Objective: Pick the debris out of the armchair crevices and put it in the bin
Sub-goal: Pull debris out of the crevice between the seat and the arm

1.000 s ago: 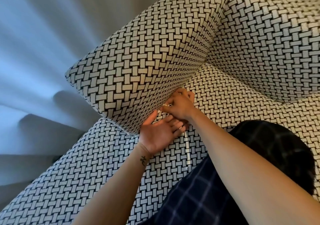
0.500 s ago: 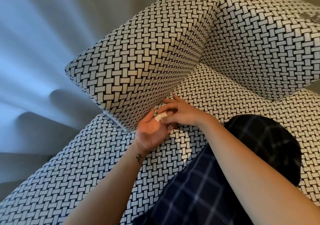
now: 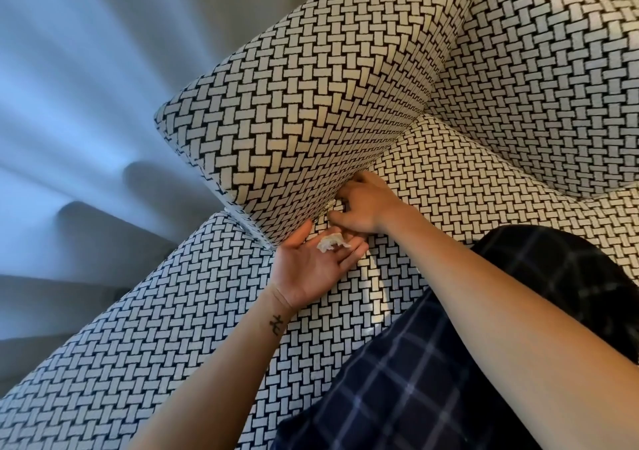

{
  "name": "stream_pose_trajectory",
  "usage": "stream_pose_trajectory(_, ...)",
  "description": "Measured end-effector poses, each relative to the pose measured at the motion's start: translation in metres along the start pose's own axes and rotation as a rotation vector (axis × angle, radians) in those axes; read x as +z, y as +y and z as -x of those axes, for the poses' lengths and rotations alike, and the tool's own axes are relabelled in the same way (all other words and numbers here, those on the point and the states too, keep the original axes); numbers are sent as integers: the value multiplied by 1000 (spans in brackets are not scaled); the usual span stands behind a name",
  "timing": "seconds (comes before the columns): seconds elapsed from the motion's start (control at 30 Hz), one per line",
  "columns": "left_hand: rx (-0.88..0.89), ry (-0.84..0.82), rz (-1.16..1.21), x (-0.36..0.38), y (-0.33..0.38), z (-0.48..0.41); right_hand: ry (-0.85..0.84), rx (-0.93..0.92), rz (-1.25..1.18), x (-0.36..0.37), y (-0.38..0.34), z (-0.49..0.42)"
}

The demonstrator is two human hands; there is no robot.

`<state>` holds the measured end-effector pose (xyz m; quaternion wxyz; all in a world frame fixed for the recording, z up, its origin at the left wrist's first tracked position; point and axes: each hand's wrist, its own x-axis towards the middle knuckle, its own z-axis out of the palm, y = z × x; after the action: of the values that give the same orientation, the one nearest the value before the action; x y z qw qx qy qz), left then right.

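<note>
The armchair [image 3: 484, 180] is covered in a black-and-white woven pattern. My left hand [image 3: 311, 263] lies palm up on the seat beside the armrest [image 3: 294, 121], and a crumpled white scrap of debris [image 3: 332, 242] rests on its fingers. My right hand [image 3: 366, 204] is just above it, with its fingertips at the crevice between armrest and seat. A small pale bit [image 3: 330, 204] shows at those fingertips, and I cannot tell whether the hand grips it. No bin is in view.
My legs in dark checked trousers [image 3: 432, 373] rest on the seat at the lower right. The backrest [image 3: 553, 86] rises at the upper right. A pale curtain [image 3: 86, 86] hangs to the left of the armchair.
My right hand has left the white scrap on my left palm and gone back up to the crevice. My left hand has opened flatter.
</note>
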<state>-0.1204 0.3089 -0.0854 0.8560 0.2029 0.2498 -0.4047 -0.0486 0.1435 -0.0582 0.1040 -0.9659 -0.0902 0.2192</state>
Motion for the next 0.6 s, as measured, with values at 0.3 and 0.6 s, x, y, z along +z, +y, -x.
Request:
stream_pose_trajectory(0.3,-117,-44,-103,11,3,-4,-113,120,-14,3,-14,-13)
stream_pose_trajectory(0.6,-124,-62,-7,4,1,-10,-158,156,24,7,-19,-18)
